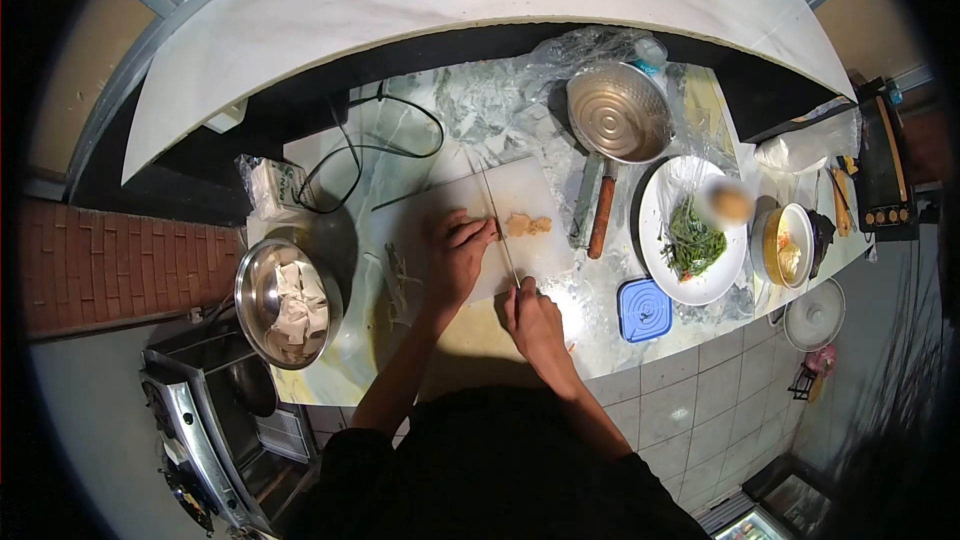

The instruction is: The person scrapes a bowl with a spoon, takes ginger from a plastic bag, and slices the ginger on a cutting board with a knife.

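Observation:
A white cutting board lies on the marbled counter in front of me. My right hand is wrapped round the handle of a knife, whose long thin blade points away from me across the board. Just left of the blade, my left hand has its fingers curled and pressed down on a brownish piece of food, mostly hidden under them. Thin tan slices of food lie on the board to the right of the blade. Pale shreds rest at the board's left side.
At left stand a steel bowl with white folded pieces and a wrapped packet. A black cable loops behind. To the right are a saucepan, a white plate with greens, a blue lid and a yellow-white bowl.

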The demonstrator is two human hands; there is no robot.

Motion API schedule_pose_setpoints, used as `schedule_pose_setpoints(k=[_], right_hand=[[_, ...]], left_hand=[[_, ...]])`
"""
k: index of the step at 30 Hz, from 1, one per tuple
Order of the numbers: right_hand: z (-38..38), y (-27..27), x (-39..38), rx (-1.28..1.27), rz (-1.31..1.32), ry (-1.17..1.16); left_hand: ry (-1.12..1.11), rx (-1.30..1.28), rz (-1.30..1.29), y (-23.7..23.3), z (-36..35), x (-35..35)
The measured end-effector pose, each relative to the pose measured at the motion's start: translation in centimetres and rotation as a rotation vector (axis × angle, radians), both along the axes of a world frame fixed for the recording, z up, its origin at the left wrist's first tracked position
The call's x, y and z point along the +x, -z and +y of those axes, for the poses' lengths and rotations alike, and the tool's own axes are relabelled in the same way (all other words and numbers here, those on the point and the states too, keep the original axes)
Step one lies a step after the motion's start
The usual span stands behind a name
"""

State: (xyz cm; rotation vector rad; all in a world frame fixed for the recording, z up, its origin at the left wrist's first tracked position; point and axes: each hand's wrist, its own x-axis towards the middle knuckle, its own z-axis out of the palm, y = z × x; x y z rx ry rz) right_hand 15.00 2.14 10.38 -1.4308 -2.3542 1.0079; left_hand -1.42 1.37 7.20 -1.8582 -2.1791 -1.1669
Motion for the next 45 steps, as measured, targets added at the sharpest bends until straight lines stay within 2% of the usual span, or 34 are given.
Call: schedule_pose_setpoints(k=[14, 22, 45], right_hand=[[-0.4, 1.3, 0.0, 0.014, -0.024, -0.028], [-0.7, 2.1, 0.0, 0.016, 0.003, -0.015], [-1.2, 2.4, 0.1, 0.021, -0.055, 0.004]], left_hand=[[-0.002, -0.030, 0.010, 0.2, -0.1, 0.1], [-0.068, -0.088, 0.117, 1.0, -0.3, 0.2], [-0.086, -0.044, 0.119, 1.3, 0.1, 0.2]])
